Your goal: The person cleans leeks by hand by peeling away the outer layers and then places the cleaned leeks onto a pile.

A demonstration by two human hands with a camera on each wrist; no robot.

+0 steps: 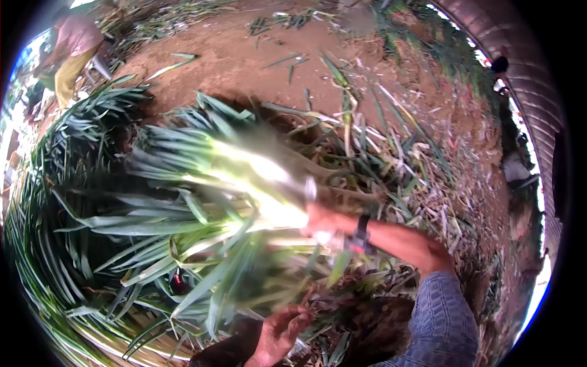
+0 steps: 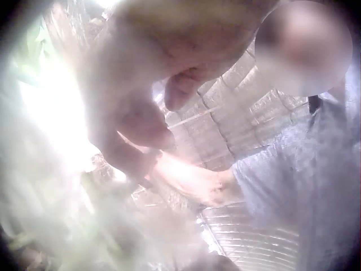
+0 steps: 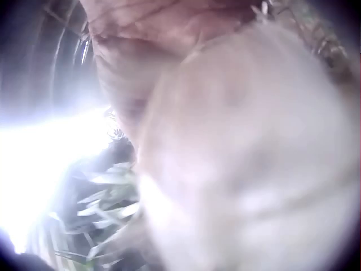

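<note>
Over the middle of the leek pile, my right hand [image 1: 324, 223] grips a leek [image 1: 272, 205] by its pale lower end, and motion blurs both. In the right wrist view the white base of the leek [image 3: 242, 152] fills much of the picture, with the palm [image 3: 158, 28] against it. My left hand [image 1: 281, 333] is nearer my body, below the leaves, its fingers loosely bent and nothing held. Blurred fingers of the left hand [image 2: 141, 101] show in the left wrist view. Long green leek leaves [image 1: 147, 223] spread left.
A big heap of leeks [image 1: 43, 244] curves along the left side. Loose trimmings [image 1: 403, 165] litter the brown soil [image 1: 244, 67] at right. Another person [image 1: 76, 49] bends over at the far left. A corrugated roof or wall [image 1: 520, 37] runs along the right.
</note>
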